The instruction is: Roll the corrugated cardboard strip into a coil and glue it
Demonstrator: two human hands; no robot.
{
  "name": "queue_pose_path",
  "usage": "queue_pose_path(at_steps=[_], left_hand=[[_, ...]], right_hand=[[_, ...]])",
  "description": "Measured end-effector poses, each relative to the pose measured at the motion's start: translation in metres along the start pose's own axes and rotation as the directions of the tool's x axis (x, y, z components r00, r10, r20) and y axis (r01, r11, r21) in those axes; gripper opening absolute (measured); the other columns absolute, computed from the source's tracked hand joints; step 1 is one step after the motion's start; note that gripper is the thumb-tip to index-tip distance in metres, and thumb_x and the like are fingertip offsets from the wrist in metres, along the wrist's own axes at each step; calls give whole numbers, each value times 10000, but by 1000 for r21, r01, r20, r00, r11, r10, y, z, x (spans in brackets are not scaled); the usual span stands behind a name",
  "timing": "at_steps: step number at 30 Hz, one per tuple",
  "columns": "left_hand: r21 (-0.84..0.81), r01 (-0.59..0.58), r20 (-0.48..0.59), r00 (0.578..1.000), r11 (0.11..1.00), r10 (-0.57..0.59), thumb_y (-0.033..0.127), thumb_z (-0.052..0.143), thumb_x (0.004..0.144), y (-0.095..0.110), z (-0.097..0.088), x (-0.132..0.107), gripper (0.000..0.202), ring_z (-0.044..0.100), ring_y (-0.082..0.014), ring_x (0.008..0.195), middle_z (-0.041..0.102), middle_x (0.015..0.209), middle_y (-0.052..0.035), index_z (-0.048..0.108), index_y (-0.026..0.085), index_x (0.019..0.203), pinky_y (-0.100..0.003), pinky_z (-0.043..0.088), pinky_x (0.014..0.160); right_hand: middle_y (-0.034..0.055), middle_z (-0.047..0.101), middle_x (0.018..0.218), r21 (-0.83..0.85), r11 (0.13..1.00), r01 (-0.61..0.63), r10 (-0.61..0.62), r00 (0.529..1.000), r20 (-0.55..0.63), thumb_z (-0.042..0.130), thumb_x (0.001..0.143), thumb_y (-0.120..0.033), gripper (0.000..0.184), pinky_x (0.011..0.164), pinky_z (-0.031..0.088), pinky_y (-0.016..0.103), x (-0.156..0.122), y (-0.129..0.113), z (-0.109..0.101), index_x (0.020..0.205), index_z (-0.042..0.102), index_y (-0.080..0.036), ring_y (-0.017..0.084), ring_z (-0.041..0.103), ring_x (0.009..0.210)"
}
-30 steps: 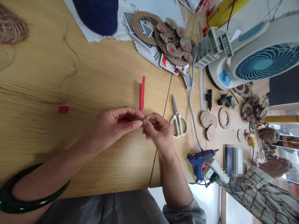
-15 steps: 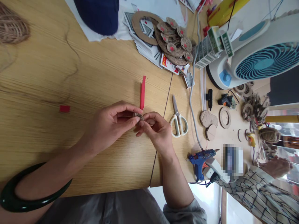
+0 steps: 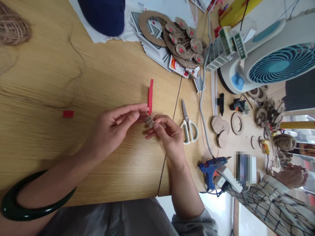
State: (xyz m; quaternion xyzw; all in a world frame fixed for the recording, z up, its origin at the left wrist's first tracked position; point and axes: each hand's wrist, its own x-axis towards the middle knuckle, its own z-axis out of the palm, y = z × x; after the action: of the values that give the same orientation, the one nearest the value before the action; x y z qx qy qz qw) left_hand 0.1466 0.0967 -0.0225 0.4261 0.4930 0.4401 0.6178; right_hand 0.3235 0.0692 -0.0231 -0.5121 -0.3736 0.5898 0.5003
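Observation:
A small ridged piece of corrugated cardboard is pinched between the thumb and fingers of my right hand. Just left of it, my left hand has its fingers stretched out and its thumb apart from the piece. Beyond my fingertips lies a narrow red strip on the wooden table. A small red rectangle lies farther left. To the right of my right hand rest scissors with white handles, blades pointing away from me.
A blue glue gun lies near a white power strip. Cardboard discs and a cardboard ring are at right. A fan, ribbed cardboard rosettes and a twine ball stand farther off. A co-worker's hand shows at right.
My left hand has let go of the corrugated piece and drawn slightly left, fingers straightened. My right hand keeps hold of the piece, which is now more exposed.

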Motion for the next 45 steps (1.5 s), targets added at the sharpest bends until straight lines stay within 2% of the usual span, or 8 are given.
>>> queue_pose_path(at_steps=[5,11,15,19,24,27,33,45], left_hand=[[-165,63,-129,988,984,-85,256,877,875,7,6,3,159,772,-137,806,848,914,18,890,288,1030,-285,632,863],[-382,180,3,981,906,-194,241,890,804,5,6,6,152,744,-134,771,818,856,2,886,245,956,-316,655,839],[-172,76,-86,992,982,-91,353,937,818,3,2,5,258,699,-117,812,844,1032,24,890,308,1067,-269,613,813],[67,-57,-101,993,996,63,373,879,901,6,-1,3,213,708,-133,766,840,996,31,883,327,1109,-281,599,762],[186,-125,-187,969,975,160,383,826,962,8,0,0,242,795,-186,992,865,1107,7,866,306,1188,-296,622,952],[84,-146,-214,963,986,161,458,759,1014,7,1,0,308,797,-200,1084,866,1153,-8,844,281,1251,-329,605,1066],[-320,-2,-110,993,947,-36,600,583,1069,8,6,6,507,787,-230,1120,870,1078,-67,839,168,1143,-345,619,1024],[-503,85,-73,988,860,-140,478,711,1007,12,2,13,364,731,-177,939,802,925,-77,839,139,974,-281,638,884]], right_hand=[[15,742,1027,64,998,-17,19,1000,-20,877,869,-466,280,674,735,309,0,-1,-1,898,735,-225,137,757,750],[8,733,957,95,995,-33,37,998,-40,883,852,-465,285,670,732,315,2,-2,-3,900,733,-227,139,733,740],[5,732,939,151,988,-31,41,997,-65,911,812,-460,304,633,722,311,3,-4,-4,889,732,-227,137,712,711],[-7,730,911,217,976,26,-2,994,-109,912,812,-411,249,603,701,275,3,-6,-4,861,745,-233,127,710,699],[-10,718,864,192,981,27,-5,993,-115,900,806,-443,281,603,703,300,4,-5,-5,861,718,-237,138,693,691],[-7,712,834,152,988,12,4,995,-100,882,815,-489,316,627,712,325,5,-3,-6,880,694,-244,152,691,704],[-8,715,787,158,987,-10,25,995,-94,876,813,-497,312,637,708,333,5,-3,-7,866,691,-251,166,694,711],[-14,708,772,125,992,-16,30,994,-109,848,827,-496,294,653,708,338,6,-3,-6,886,689,-255,160,687,691]])
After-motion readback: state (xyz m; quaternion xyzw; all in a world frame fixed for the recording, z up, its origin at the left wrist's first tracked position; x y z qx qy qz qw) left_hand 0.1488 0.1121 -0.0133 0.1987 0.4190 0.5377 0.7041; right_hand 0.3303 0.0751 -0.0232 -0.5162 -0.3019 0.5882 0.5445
